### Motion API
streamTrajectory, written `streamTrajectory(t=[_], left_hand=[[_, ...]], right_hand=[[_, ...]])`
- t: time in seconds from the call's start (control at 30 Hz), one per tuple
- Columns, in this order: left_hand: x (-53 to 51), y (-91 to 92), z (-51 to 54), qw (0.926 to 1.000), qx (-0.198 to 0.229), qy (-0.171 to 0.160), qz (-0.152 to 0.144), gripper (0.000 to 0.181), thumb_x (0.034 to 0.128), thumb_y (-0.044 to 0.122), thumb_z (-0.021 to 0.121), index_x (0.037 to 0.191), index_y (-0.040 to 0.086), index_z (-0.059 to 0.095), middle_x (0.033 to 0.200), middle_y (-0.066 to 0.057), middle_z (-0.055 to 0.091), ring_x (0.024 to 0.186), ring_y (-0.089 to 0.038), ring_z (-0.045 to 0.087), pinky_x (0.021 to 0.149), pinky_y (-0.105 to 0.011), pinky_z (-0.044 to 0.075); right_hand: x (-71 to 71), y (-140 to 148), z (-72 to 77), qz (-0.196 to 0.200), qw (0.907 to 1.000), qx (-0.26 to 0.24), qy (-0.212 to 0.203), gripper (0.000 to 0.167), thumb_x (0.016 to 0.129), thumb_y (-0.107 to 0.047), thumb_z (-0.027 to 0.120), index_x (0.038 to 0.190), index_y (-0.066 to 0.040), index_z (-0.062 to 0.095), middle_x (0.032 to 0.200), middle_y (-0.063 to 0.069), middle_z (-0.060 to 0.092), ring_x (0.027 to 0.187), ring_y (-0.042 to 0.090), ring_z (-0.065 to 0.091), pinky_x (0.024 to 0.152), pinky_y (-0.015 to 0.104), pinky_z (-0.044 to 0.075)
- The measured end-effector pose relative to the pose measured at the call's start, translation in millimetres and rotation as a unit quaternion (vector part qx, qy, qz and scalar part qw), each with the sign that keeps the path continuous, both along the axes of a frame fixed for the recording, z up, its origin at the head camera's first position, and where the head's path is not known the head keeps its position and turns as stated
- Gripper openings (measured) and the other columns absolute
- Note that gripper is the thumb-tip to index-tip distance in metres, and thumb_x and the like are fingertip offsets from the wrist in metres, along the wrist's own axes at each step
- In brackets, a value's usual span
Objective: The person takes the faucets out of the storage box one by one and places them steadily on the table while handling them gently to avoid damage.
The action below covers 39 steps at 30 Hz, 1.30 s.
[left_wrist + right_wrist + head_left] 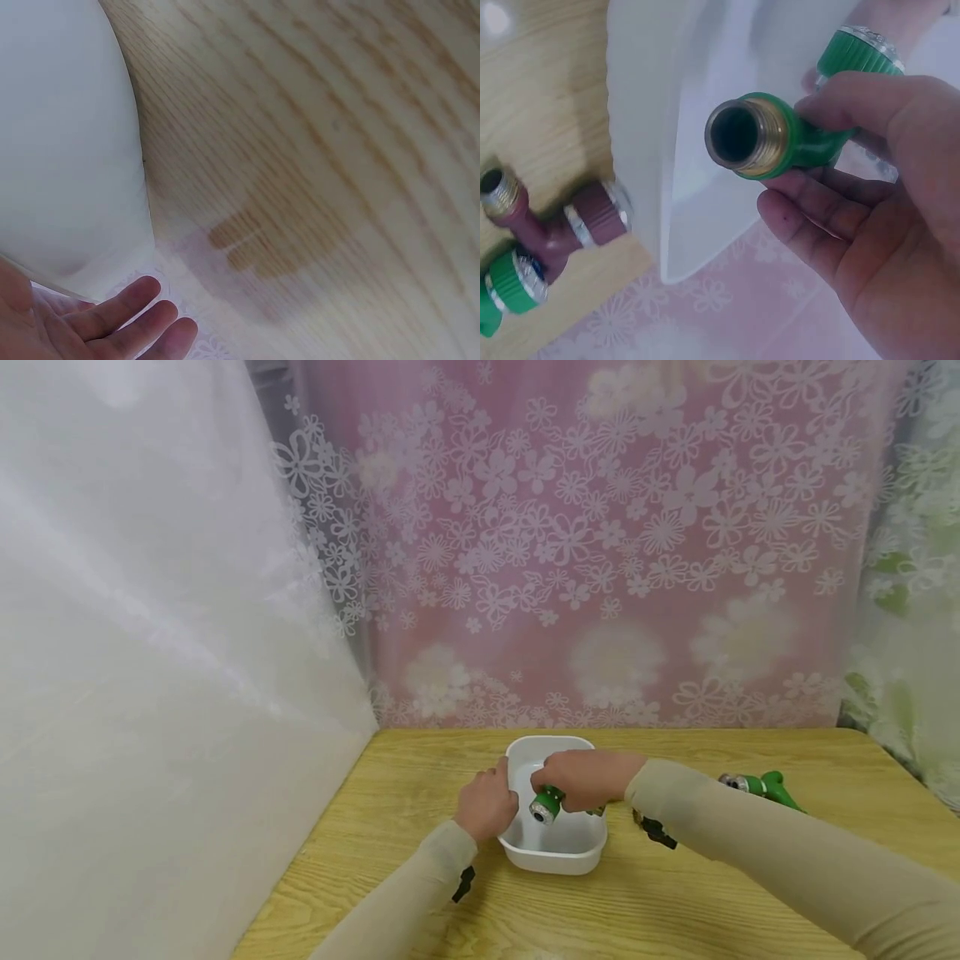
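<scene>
A white plastic basin [551,862] stands on the wooden table. At its left side my left hand [487,800] grips the rim; in the left wrist view several fingertips [176,337] show beyond the basin's wall. Over the basin's inside, my right hand [592,777] holds a green pipe valve [546,807] between thumb and fingers. In the right wrist view its brass threaded end [739,135] faces the camera, and a ribbed green cap with a silver rim sticks out past the thumb. The palm side hides part of the valve's body.
Right of the basin lies another green valve [776,789], partly behind the right sleeve. A dark red valve [551,240] with a brass thread lies beside it. A floral curtain [600,568] hangs behind the table, and white sheeting [150,652] hangs at the left.
</scene>
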State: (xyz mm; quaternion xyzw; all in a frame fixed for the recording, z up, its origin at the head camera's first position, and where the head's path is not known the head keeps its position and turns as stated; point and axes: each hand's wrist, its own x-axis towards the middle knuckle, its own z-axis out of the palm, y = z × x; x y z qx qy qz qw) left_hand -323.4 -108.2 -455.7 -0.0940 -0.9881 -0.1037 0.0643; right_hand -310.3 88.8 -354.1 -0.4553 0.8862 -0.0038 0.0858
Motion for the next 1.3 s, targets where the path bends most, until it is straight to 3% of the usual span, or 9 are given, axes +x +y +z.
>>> streamTrajectory(t=[0.53, 0.8, 1.17, 1.3], left_hand=[[-3.2, 1.8, -3.3, 1.0000, 0.005, 0.000, 0.007, 0.062, 0.0965, 0.025, 0.050, 0.154, 0.005, 0.035, 0.125, -0.015, 0.066, 0.105, -0.026, 0.066, 0.076, -0.044, 0.059], [-2.1, 1.8, -0.5, 0.9999, 0.009, -0.009, 0.001, 0.063, 0.0971, 0.025, 0.050, 0.154, 0.004, 0.034, 0.126, -0.016, 0.065, 0.108, -0.028, 0.066, 0.079, -0.046, 0.058], [-0.9, 2.0, 2.7, 0.9997, 0.001, -0.019, 0.011, 0.062, 0.0991, 0.025, 0.050, 0.155, 0.005, 0.033, 0.127, -0.016, 0.065, 0.108, -0.029, 0.065, 0.080, -0.046, 0.058], [-0.9, 1.3, 2.1, 0.9997, 0.000, -0.020, 0.012, 0.062, 0.0988, 0.026, 0.051, 0.155, 0.005, 0.034, 0.126, -0.016, 0.065, 0.106, -0.028, 0.066, 0.079, -0.045, 0.058]], right_hand=[[-6.2, 50, 11.4, -0.058, 0.9979, -0.018, -0.023, 0.029, 0.090, -0.005, 0.072, 0.113, -0.020, 0.065, 0.100, -0.009, 0.063, 0.086, 0.007, 0.055, 0.074, 0.028, 0.050], [-9.4, 85, 8.3, -0.100, 0.9943, -0.020, -0.030, 0.027, 0.090, -0.010, 0.073, 0.112, -0.023, 0.065, 0.105, -0.008, 0.064, 0.097, 0.011, 0.061, 0.081, 0.034, 0.055], [-9.6, 136, 4.0, -0.132, 0.9891, -0.037, -0.054, 0.029, 0.091, -0.001, 0.068, 0.113, -0.019, 0.063, 0.100, -0.006, 0.062, 0.089, 0.011, 0.059, 0.072, 0.036, 0.052], [-12.4, 152, 2.7, -0.147, 0.9873, -0.028, -0.053, 0.031, 0.092, -0.002, 0.067, 0.120, -0.015, 0.062, 0.107, -0.001, 0.065, 0.087, 0.013, 0.062, 0.071, 0.037, 0.052]])
